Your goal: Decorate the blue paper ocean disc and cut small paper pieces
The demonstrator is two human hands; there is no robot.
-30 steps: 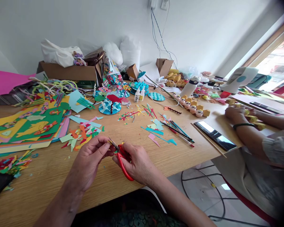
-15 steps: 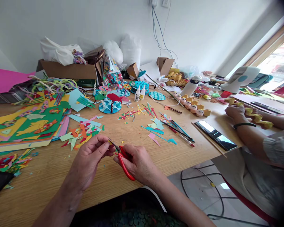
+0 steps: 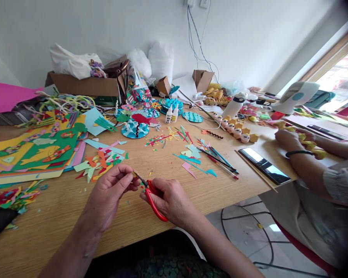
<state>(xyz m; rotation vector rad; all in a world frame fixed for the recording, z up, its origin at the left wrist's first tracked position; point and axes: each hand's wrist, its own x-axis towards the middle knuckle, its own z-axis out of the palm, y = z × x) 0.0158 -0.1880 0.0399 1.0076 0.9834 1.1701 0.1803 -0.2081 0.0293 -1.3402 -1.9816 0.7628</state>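
Red-handled scissors (image 3: 156,204) are in my right hand (image 3: 172,200), with fingers through the loops and blades pointing up and left. Just left of them, my left hand (image 3: 113,189) is closed in a pinch near the blade tips; whatever it holds is too small to make out. Both hands are over the front of the wooden table (image 3: 127,239). Beyond my left hand lie paper scraps (image 3: 103,160) in orange, green, pink and blue. Tiny cut strips and bits (image 3: 158,139) lie farther back.
Green and yellow paper sheets (image 3: 46,154) fill the left. Glue bottles (image 3: 168,115) stand behind a blue disc with a red fish (image 3: 135,129). Brushes (image 3: 220,160) and a phone (image 3: 263,166) lie right. Another person's hands (image 3: 290,141) hold a yellow wavy piece.
The scissors have shifted very slightly down and right in my right hand. At the right, the other person's hands and yellow piece have moved a little. My left hand looks nearly the same.
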